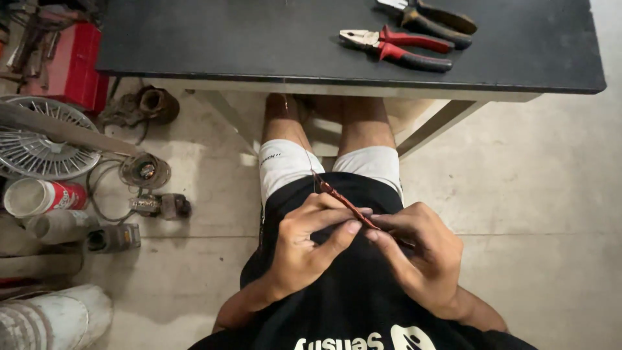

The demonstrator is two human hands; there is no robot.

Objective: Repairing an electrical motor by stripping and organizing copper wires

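Left hand [304,243] and right hand [421,256] together at lap, fingers [343,234] curled, pinching.

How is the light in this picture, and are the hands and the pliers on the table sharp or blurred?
Head view: soft, even indoor light, with a dim shadow under the table. The left hand, the right hand and the thin reddish piece they pinch are fairly sharp. The red pliers look clear, with a slight shine on the metal. The edges bend somewhat, like a wide lens.

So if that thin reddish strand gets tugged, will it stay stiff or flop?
Probably semi-stiff: the reddish strand runs nearly straight up from where the left hand and right hand pinch it. It looks thin and light, likely bendable, and could slip through fingertips.
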